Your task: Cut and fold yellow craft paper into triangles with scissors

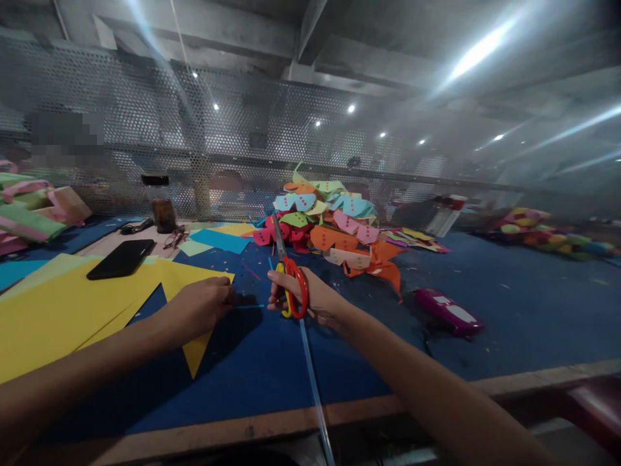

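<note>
- The right hand (pixel 310 298) is clenched on a pair of scissors (pixel 291 278), fingers through the red and yellow handles. The blades are nearly closed and point away, towards the far edge of the bench.
- The left hand (pixel 201 304) is closed just beside it, fingertips bunched on the end of a thin blue sliver (pixel 250 306) that runs across to the right hand.
- Both hands are over the middle of the bench (pixel 509 310), which has a dark blue cover.
- A long blue strip (pixel 310 369) runs from under the scissors straight back over the near edge of the bench.
- Yellow paper sheets (pixel 58 304) are spread towards the left edge; the left forearm lies across one pointed corner.
- A black phone (pixel 121 259) rests on the yellow sheets, beyond the left hand.
- A light blue sheet (pixel 220 241) lies further back, near a dark jar (pixel 163 213) with a black lid and a pair of glasses (pixel 175 238).
- A heap of coloured paper cut-outs (pixel 334 220) is piled at the far edge, right behind the scissor tips.
- A magenta object (pixel 449 310) lies to the right of the right hand, well apart; I cannot tell what it is.
- Green and pink paper rolls (pixel 29 213) sit at the far left corner.
- A perforated metal screen (pixel 233 129) stands along the far edge.
</note>
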A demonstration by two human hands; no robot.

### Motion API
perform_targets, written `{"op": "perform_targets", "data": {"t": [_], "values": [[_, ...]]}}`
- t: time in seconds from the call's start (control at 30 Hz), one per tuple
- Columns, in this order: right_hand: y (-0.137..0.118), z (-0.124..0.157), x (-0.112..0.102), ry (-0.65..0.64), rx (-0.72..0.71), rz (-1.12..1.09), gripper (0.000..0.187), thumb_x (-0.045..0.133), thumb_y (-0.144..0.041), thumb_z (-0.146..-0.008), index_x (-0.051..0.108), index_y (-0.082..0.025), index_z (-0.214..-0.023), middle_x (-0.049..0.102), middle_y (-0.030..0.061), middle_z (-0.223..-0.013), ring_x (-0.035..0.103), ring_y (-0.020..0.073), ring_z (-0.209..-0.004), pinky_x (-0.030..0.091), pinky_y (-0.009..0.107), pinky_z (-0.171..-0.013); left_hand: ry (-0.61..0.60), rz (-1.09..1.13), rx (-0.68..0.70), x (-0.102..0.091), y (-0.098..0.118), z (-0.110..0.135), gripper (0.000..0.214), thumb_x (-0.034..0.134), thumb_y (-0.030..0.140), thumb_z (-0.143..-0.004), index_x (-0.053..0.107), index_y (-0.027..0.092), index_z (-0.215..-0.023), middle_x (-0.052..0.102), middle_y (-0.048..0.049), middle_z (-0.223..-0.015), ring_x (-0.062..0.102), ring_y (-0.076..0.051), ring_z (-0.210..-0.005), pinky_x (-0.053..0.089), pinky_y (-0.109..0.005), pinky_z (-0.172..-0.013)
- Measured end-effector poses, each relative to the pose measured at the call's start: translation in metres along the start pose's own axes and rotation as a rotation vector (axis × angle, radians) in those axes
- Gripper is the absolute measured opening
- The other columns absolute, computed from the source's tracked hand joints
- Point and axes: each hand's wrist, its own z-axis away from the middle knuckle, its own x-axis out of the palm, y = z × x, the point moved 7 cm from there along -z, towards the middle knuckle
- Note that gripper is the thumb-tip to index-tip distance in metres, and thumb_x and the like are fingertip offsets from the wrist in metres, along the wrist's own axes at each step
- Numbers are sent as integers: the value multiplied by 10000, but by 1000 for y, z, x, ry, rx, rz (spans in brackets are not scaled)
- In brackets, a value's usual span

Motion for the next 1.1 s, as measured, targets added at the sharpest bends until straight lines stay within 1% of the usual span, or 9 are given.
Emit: {"op": "perform_targets", "data": {"t": [0.13, 0.23, 0.33, 0.5, 0.7, 0.87, 0.97, 1.1], "values": [[6, -2, 2, 5, 37, -91, 446, 827, -527, -727, 645, -127, -652, 648, 35, -635, 660, 134, -619, 613, 286, -663, 55, -3, 21, 5, 3, 5, 208, 497, 146, -950, 703, 179, -952, 683, -83, -1006, 666, -217, -936, 500, -302, -780], [8, -5, 2, 41, 33, -115, 438, 878, -498, -662, 635, -135, -641, 636, 29, -634, 663, 145, -657, 614, 286, -661, 78, -73, 46, 9, 7, 9, 254, 449, 136, -970, 695, 167, -913, 667, -99, -970, 649, -224, -927, 501, -305, -772], [9, -6, 3, 54, 22, -142, 442, 910, -484, -605, 636, -143, -670, 645, 23, -672, 673, 153, -693, 608, 282, -657, 104, -124, 65, 13, 10, 12, 287, 428, 136, -980, 695, 173, -884, 663, -105, -945, 637, -224, -906, 501, -306, -757], [10, -9, 5, 68, 3, -175, 456, 903, -513, -596, 658, -150, -723, 676, 33, -739, 686, 159, -760, 600, 277, -696, 154, -126, 77, 15, 12, 14, 289, 432, 133, -977, 696, 167, -865, 662, -107, -924, 626, -218, -876, 500, -302, -714], [11, -10, 11, 53, -7, -216, 490, 916, -529, -560, 669, -145, -739, 683, 35, -743, 684, 153, -763, 583, 280, -741, 128, -142, 41, 13, 13, 13, 312, 412, 173, -1007, 704, 160, -899, 666, -108, -933, 637, -229, -896, 503, -321, -728], [6, -2, 8, 60, 1, -189, 508, 921, -538, -551, 670, -147, -757, 679, 32, -765, 679, 151, -797, 570, 268, -749, 102, -159, 57, 14, 14, 12, 281, 437, 149, -988, 701, 167, -895, 670, -107, -931, 637, -232, -884, 499, -320, -696], [4, 2, 6, 56, 10, -177, 495, 917, -527, -572, 670, -153, -782, 684, 26, -784, 682, 150, -818, 562, 275, -776, 109, -170, 61, 15, 14, 14, 268, 448, 132, -972, 699, 167, -886, 672, -107, -926, 635, -228, -874, 494, -313, -682], [4, 2, 9, 35, 19, -200, 485, 912, -527, -578, 672, -154, -773, 688, 31, -783, 686, 158, -828, 561, 294, -797, 124, -160, 56, 15, 15, 15, 268, 448, 138, -975, 705, 162, -899, 672, -111, -932, 639, -239, -886, 501, -323, -692]]}}
